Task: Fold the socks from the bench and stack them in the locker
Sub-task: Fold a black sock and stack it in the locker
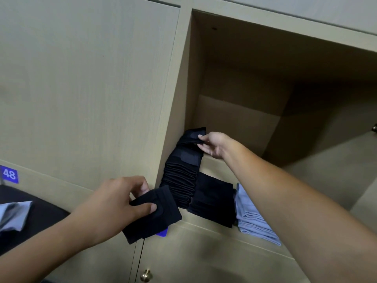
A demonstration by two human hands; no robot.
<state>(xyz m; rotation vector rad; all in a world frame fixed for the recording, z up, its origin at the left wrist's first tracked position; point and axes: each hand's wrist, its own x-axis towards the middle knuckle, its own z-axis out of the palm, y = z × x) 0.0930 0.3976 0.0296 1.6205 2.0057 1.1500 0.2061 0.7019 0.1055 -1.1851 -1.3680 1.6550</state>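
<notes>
Two hands busy: right hand (212,145) pinching top sock (192,136) on tall dark stack (181,176) inside locker (244,123); left hand (114,203) gripping folded sock (153,215) below it. Risk: stack toppling if nudged.

open locker shelf and dark bench

inside the open locker compartment (255,123), on its pale wooden floor: a tall stack of folded black socks (180,176) tight against the left wall, a shorter black stack (212,203) just beside it at the front edge, then a low pile of light blue socks (253,219) overhanging the lip. at lower left, a dark bench top (40,215) carrying a loose light blue sock (14,215). bare shelf floor to the right, in shadow.
</notes>
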